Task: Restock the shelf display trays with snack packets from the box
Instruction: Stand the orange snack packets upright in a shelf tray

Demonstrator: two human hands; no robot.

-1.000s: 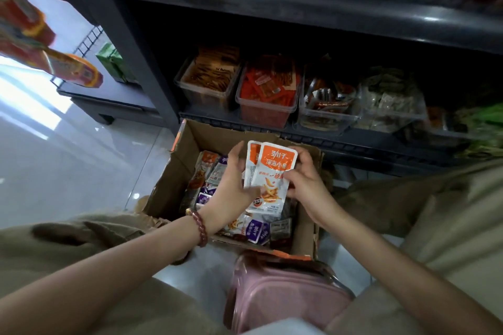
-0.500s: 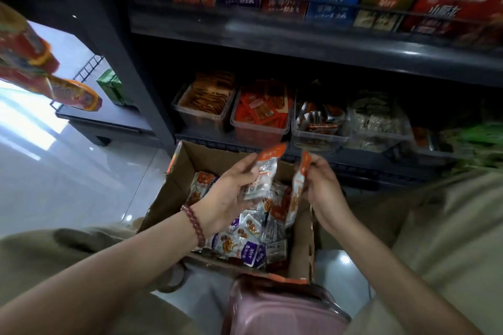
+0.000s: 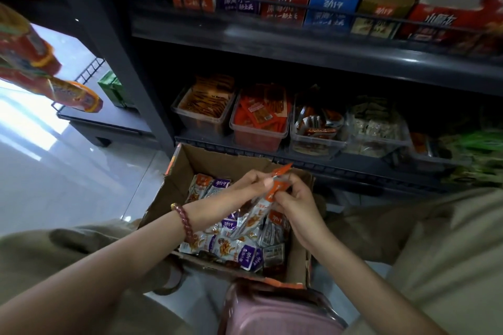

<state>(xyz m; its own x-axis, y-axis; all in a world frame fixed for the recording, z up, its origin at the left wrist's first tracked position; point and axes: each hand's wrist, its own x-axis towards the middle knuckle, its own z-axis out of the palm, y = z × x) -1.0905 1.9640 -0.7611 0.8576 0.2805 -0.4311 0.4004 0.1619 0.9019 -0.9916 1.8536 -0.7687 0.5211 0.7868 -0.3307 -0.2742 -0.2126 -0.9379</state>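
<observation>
Both bare forearms reach in from the near edge and converge toward the middle, the left from the near left and the right from the near right. The left hand (image 3: 242, 192) lies with its back up, fingers stretched to the right and pinching the orange top of the snack packets (image 3: 277, 187). The right hand (image 3: 298, 205) meets it just to the right, back toward the camera, fingers curled round the same packets. The two hands' fingertips are close together. A bead bracelet (image 3: 185, 223) circles the left wrist
</observation>
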